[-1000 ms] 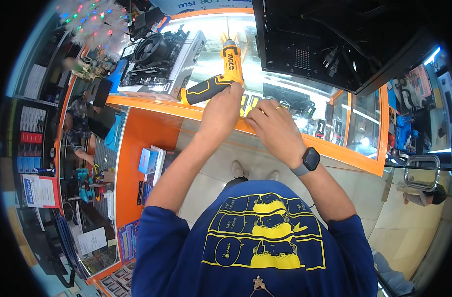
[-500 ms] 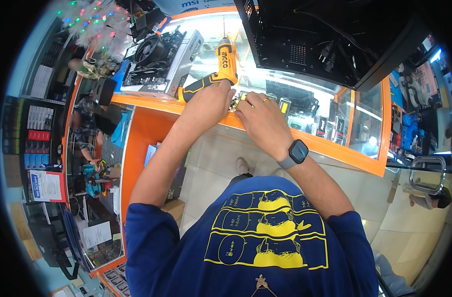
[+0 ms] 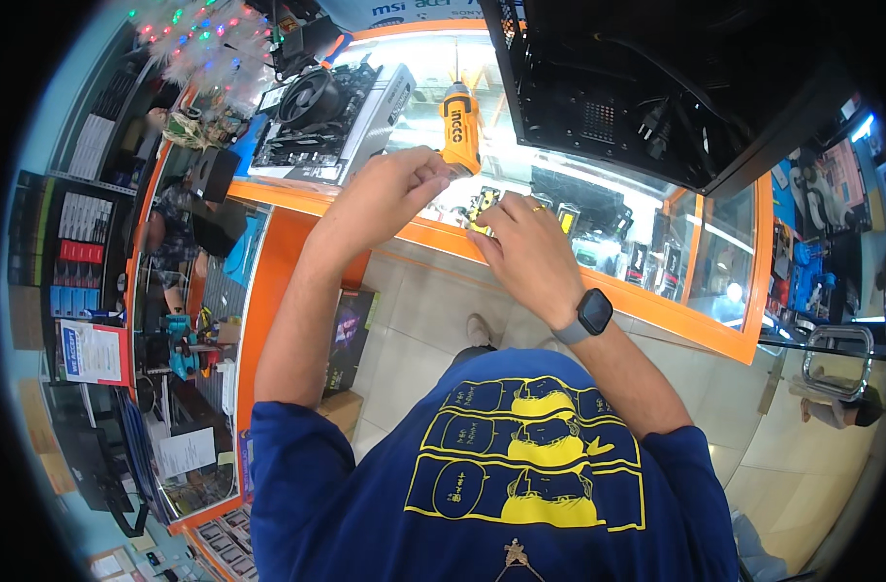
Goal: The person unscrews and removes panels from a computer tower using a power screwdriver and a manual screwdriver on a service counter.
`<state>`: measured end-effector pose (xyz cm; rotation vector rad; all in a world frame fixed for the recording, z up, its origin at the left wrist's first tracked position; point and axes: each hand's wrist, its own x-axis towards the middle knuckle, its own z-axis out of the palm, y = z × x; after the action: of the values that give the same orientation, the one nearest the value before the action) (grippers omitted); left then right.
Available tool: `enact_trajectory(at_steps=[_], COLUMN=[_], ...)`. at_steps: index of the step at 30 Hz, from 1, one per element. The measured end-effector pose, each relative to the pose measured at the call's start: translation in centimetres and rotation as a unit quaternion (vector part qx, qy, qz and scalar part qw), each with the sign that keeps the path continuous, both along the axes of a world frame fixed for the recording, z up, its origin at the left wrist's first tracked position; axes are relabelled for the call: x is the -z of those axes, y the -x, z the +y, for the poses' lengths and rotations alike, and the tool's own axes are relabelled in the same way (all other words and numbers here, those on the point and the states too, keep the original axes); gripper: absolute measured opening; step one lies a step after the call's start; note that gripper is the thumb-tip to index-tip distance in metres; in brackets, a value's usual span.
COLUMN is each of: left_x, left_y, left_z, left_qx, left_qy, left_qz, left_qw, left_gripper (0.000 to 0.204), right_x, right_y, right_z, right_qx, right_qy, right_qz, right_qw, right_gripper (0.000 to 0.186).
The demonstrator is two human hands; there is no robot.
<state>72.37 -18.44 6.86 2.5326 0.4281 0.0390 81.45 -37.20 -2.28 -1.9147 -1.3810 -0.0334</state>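
A yellow and black cordless screwdriver (image 3: 459, 131) lies on the glass counter, its bit pointing away from me. My left hand (image 3: 375, 199) is beside its near end and covers the handle. The left fingers are curled together, and whatever is between them is hidden. A small yellow and black holder (image 3: 482, 206) sits near the counter's front edge. Over its right side is my right hand (image 3: 532, 247), thumb and bent fingers apart, the fingertips close to the holder. Whether they touch it is unclear.
A motherboard with a black fan cooler (image 3: 310, 99) rests on a box at the left. A black computer case (image 3: 598, 121) stands at the right. The counter's orange edge (image 3: 646, 296) runs before me. Packaged items (image 3: 651, 267) show under the glass. Another person (image 3: 176, 242) is at far left.
My left hand has shifted left and nearer, off the screwdriver's near end. My right thumb has moved away from its fingers, exposing more of the yellow and black holder. The view has shifted slightly.
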Motion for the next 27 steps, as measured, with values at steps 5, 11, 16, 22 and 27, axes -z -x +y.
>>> enact_trajectory(at_steps=[5,11,16,22,27], left_x=[-1.3,-5.5,-8.8,2.1,4.3], left_y=[-0.6,-0.3,4.9,16.4,14.9], left_z=[2.3,9.2,19.2,36.1,39.1], left_qx=[0.006,-0.059,-0.200,-0.327,-0.298], left_qy=[0.025,-0.127,-0.082,-0.161,-0.178], left_qz=[-0.021,-0.146,-0.293,-0.273,-0.057], left_qw=[0.999,0.979,0.931,0.890,0.936], left_gripper=[0.019,0.024,0.025,0.021,0.026], right_x=[0.1,-0.2,-0.8,-2.6,-5.3], right_y=[-0.1,0.4,0.8,2.5,5.5], right_z=[0.0,0.0,-0.1,1.3,5.7], right_qx=[0.006,-0.015,0.039,0.067,0.066], right_qy=[-0.013,-0.015,-0.056,-0.085,-0.111], right_qz=[-0.007,0.019,0.095,0.099,0.080], right_qw=[1.000,1.000,0.993,0.989,0.988], right_gripper=[0.017,0.021,0.016,0.009,0.009])
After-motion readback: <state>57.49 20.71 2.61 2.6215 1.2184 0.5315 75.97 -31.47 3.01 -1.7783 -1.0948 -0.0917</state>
